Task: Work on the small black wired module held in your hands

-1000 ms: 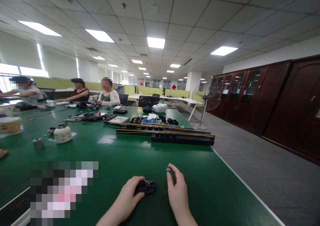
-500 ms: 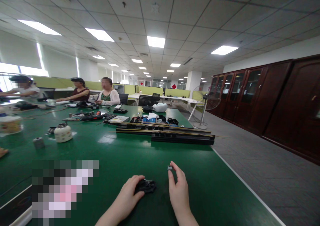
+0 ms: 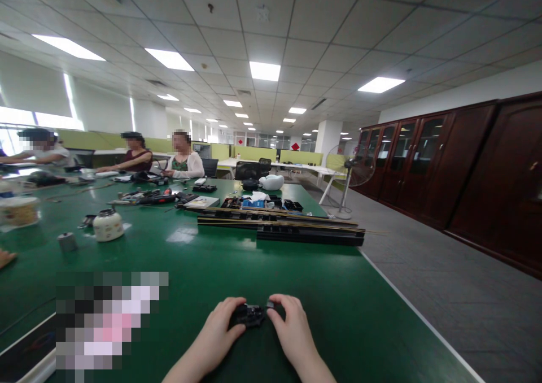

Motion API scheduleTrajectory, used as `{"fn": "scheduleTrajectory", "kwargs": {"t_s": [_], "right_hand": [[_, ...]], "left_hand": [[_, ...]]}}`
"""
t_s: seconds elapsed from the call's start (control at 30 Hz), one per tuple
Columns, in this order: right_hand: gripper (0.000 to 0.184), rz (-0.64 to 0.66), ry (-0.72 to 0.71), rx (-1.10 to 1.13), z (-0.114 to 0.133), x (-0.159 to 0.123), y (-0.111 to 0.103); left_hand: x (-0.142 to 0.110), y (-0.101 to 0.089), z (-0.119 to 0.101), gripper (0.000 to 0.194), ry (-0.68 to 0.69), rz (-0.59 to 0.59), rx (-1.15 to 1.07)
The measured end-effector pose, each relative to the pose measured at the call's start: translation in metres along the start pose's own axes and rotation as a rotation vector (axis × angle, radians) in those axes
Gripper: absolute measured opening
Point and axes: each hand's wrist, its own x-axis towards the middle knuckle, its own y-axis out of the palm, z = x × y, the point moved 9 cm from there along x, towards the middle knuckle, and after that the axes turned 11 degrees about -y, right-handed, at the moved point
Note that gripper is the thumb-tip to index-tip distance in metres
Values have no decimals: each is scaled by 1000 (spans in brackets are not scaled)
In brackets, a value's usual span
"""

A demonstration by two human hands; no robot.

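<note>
A small black mechanical part [image 3: 253,316], with bits of metal on top, lies on the green table [image 3: 203,264]. My left hand [image 3: 221,322] grips its left end between thumb and fingers. Just off its right end, my right hand [image 3: 288,322] pinches a small grey block [image 3: 270,304] between thumb and fingertips. The block is very close to the black part; whether they touch I cannot tell. My fingers cover some of both pieces.
Long black rails [image 3: 309,236] with thin brass-coloured rods lie across the table ahead. A cream jar [image 3: 108,226] and a grey cylinder [image 3: 67,242] stand to the left. Tools [image 3: 148,196] lie farther back. Several people sit along the far left side.
My right hand has moved left and slightly down, bringing the grey block beside the black part. My left hand keeps its hold in the same place.
</note>
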Motion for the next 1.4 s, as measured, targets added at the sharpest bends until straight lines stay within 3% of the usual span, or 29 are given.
{"fn": "scheduleTrajectory", "kwargs": {"t_s": [0.17, 0.37, 0.6, 1.0, 1.23, 1.4], "right_hand": [[20, 140, -44, 46, 19, -5, 19], [18, 92, -140, 139, 35, -3, 17], [20, 112, -217, 21, 30, -3, 25], [19, 116, -144, 19, 21, -5, 26], [27, 116, -174, 44, 23, -6, 24], [16, 71, -151, 68, 18, -4, 22]], "left_hand": [[0, 1, 0, 46, 4, -2, 25], [-1, -1, 0, 44, 7, -17, 30], [-1, 1, -2, 44, 21, -11, 46], [-1, 3, 0, 43, 30, -21, 61], [-1, 2, -1, 42, 39, -22, 56], [0, 1, -2, 42, 34, -23, 53]]}}
